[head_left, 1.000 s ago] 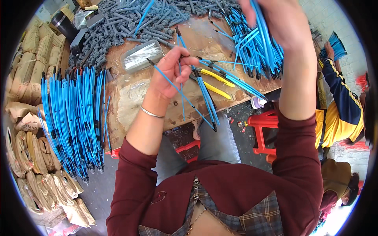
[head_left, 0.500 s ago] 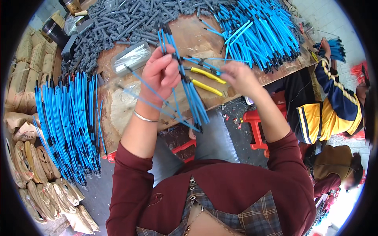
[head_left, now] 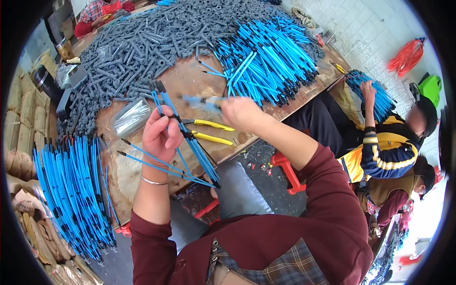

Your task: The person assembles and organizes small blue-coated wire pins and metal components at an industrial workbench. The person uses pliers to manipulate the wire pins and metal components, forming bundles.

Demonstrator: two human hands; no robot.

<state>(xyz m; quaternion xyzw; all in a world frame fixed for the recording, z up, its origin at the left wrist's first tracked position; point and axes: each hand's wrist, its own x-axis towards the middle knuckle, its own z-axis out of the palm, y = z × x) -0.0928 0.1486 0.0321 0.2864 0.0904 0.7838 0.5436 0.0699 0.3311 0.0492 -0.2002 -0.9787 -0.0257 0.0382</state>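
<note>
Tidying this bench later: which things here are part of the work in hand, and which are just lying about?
In use:
left hand gripping blue tubes
right hand moving a blurred blue piece

Lying about:
yellow-handled pliers
grey fittings heap
clear bag

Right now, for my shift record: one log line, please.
left hand: grips blue tube bundle | right hand: carries blurred blue tube | yellow-handled pliers: on table

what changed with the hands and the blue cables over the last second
The right hand, raised high with a bunch of blue cables a second ago, has come down to the wooden table and now moves a blurred blue piece. The left hand still grips its fan of thin blue cables. The yellow-handled pliers stayed put.
</note>
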